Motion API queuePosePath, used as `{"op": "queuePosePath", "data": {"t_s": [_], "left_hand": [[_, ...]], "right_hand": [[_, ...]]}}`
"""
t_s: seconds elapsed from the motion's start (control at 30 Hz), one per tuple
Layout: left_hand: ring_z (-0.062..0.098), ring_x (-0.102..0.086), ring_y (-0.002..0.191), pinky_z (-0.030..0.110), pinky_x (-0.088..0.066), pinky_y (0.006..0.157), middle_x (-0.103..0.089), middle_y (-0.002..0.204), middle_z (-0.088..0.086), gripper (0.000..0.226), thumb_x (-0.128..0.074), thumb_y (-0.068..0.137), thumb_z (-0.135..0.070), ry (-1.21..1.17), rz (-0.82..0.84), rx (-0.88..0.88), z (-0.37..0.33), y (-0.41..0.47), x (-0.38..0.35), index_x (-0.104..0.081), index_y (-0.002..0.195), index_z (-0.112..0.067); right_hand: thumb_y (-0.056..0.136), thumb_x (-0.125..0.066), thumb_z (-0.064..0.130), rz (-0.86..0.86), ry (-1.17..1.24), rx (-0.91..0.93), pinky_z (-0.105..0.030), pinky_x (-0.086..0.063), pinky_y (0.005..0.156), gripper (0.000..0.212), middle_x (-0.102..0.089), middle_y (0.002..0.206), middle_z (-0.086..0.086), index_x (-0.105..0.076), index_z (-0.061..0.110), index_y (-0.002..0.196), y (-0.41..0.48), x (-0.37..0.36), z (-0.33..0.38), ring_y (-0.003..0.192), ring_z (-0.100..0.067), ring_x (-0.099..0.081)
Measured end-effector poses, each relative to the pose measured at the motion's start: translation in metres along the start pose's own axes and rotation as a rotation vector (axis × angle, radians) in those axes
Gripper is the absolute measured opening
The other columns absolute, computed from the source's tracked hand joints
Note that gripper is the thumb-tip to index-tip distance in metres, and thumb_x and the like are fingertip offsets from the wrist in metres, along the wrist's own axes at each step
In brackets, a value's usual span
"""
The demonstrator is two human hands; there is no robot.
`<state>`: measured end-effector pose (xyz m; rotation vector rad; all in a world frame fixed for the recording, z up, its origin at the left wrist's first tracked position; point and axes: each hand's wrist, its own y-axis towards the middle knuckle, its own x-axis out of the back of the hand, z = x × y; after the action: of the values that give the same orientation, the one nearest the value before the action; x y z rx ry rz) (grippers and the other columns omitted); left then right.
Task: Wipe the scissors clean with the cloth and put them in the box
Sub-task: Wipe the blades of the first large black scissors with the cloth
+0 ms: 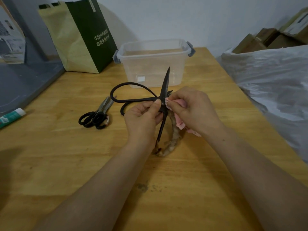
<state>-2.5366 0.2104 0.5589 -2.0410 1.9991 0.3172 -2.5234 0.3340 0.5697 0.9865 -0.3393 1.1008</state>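
Observation:
My left hand (143, 117) grips a pair of large black iron scissors (165, 87) near the pivot, with the blade pointing up toward the clear plastic box (153, 62). One of its handles is wrapped in pale cord and reaches down toward me. My right hand (191, 110) pinches a pink cloth (180, 120) against the blade at the pivot. A second pair of iron scissors with a big looped handle (116, 90) lies on the table behind my left hand. A small pair of black-handled scissors (98, 114) lies to the left.
The wooden table (66, 155) carries a green and cream paper bag (80, 37) at the back left and a white tube (11, 115) at the left edge. Plastic sheeting (270, 80) and cardboard boxes (266, 39) lie to the right.

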Motion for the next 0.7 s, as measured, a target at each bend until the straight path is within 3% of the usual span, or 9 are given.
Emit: {"op": "queuePosePath", "data": {"t_s": [0.17, 0.3, 0.53, 0.7], "left_hand": [[0.011, -0.07, 0.066, 0.019, -0.054, 0.058, -0.071, 0.067, 0.002, 0.016, -0.065, 0.086, -0.003, -0.048, -0.005, -0.01, -0.005, 0.001, 0.002, -0.065, 0.07, -0.008], [0.011, -0.069, 0.064, 0.018, -0.054, 0.058, -0.07, 0.065, 0.002, 0.015, -0.066, 0.086, -0.003, -0.056, -0.024, 0.026, -0.004, 0.001, 0.0, -0.065, 0.071, -0.008], [0.018, -0.069, 0.075, 0.024, -0.059, 0.067, -0.07, 0.082, 0.013, 0.008, -0.065, 0.086, -0.004, -0.061, -0.041, 0.043, -0.005, 0.001, 0.001, -0.064, 0.078, -0.002], [0.014, -0.069, 0.067, 0.02, -0.055, 0.059, -0.07, 0.075, 0.009, 0.009, -0.065, 0.086, -0.003, -0.065, -0.028, 0.039, -0.003, 0.0, 0.0, -0.065, 0.077, -0.003]], "right_hand": [[0.089, -0.061, 0.027, 0.012, -0.145, -0.051, -0.038, -0.046, 0.081, 0.017, -0.061, 0.1, -0.001, -0.069, 0.015, 0.099, 0.001, 0.009, -0.018, 0.096, -0.019, -0.057], [0.089, -0.063, 0.026, -0.023, -0.039, 0.019, -0.038, -0.045, 0.081, 0.015, -0.064, 0.095, -0.004, -0.071, 0.014, 0.095, 0.001, 0.002, -0.006, 0.092, -0.019, -0.057], [0.088, -0.063, 0.026, -0.031, -0.095, -0.077, -0.031, -0.042, 0.077, 0.017, -0.062, 0.098, -0.001, -0.07, 0.014, 0.099, 0.005, 0.007, -0.022, 0.095, -0.018, -0.056], [0.087, -0.065, 0.024, -0.018, -0.014, 0.04, -0.039, -0.046, 0.08, 0.014, -0.063, 0.096, -0.002, -0.071, 0.014, 0.095, 0.004, -0.004, -0.007, 0.093, -0.019, -0.058]]}}
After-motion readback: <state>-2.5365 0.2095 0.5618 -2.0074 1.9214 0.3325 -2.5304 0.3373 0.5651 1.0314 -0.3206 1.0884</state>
